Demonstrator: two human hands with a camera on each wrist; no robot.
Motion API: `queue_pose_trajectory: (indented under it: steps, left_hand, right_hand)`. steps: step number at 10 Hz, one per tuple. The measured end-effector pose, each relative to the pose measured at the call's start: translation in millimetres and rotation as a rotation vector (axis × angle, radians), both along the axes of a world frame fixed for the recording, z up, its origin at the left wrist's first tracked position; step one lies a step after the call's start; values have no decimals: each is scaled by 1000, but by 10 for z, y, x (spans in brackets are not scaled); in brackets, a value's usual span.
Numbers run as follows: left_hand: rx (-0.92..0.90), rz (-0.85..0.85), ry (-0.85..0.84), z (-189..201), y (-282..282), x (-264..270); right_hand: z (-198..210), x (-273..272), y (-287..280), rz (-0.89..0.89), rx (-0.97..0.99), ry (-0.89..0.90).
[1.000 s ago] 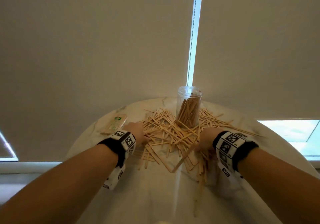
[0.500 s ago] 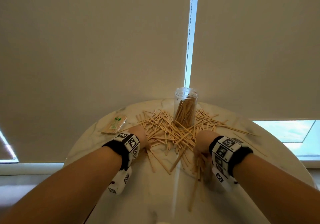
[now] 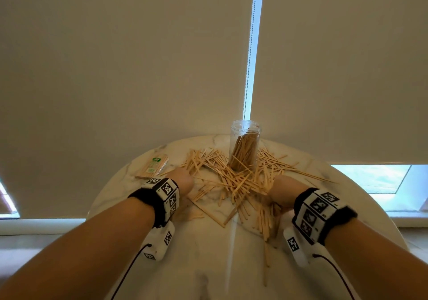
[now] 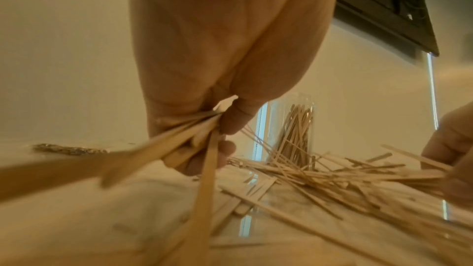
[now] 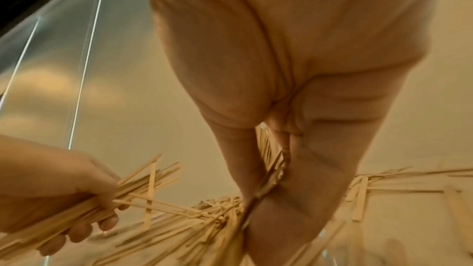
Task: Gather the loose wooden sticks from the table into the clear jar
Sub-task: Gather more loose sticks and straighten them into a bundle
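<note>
A clear jar (image 3: 244, 146) stands upright at the far middle of the round marble table (image 3: 208, 265), partly filled with wooden sticks. A heap of loose sticks (image 3: 234, 179) spreads in front of the jar and to both sides. My left hand (image 3: 183, 180) sits at the heap's left edge, and in the left wrist view its fingers (image 4: 225, 149) grip a bundle of sticks (image 4: 179, 147). My right hand (image 3: 281, 189) is at the heap's right side; in the right wrist view its thumb and fingers clamp a bunch of sticks (image 5: 268, 179).
A wrapped packet of sticks (image 3: 152, 166) lies at the table's far left. Pale roller blinds (image 3: 139, 56) hang right behind the table, with a bead chain (image 3: 251, 45) in the gap. A few stray sticks (image 3: 266, 248) lie toward me near the right wrist.
Both hands have closed on sticks and drawn slightly toward me, dragging sticks with them. The left hand has moved a little left, off the heap's edge. The jar has not moved.
</note>
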State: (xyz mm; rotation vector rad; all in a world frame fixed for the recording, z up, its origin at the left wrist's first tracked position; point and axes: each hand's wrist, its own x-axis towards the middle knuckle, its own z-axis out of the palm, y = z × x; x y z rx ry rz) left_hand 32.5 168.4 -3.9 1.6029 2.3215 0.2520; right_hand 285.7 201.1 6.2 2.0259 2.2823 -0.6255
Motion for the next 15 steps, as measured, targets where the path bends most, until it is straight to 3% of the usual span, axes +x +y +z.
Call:
queue_pose_trajectory:
  steps: [1, 2, 3, 5, 6, 7, 9, 11, 12, 14, 15]
  left_hand:
    - [14, -15, -58, 92, -36, 40]
    - [208, 302, -757, 65, 2, 115]
    - [136, 280, -846, 18, 6, 196]
    - [151, 151, -842, -40, -30, 441]
    - [172, 74, -809, -39, -48, 527]
    - [296, 49, -782, -2, -66, 578]
    - [734, 155, -838, -18, 23, 526]
    - [572, 133, -942, -48, -12, 598]
    - [535, 218, -982, -3, 6, 663]
    - [624, 244, -1089, 118, 38, 672]
    - [589, 245, -1058, 121, 71, 626]
  right_hand:
    - [4, 46, -58, 2, 38, 78]
    - [-6, 65, -131, 5, 28, 226]
    - [-3, 26, -239, -51, 11, 429]
    - [75, -76, -450, -45, 76, 605]
    - [56, -127, -426, -3, 172, 566]
    - [78, -169, -395, 5, 248, 579]
    - [91, -174, -263, -122, 271, 784]
    - [29, -373, -253, 9, 408, 734]
    - [2, -531, -322, 60, 446, 672]
    - [-27, -782, -458, 208, 415, 599]
    - [-38, -818, -435, 264, 431, 540]
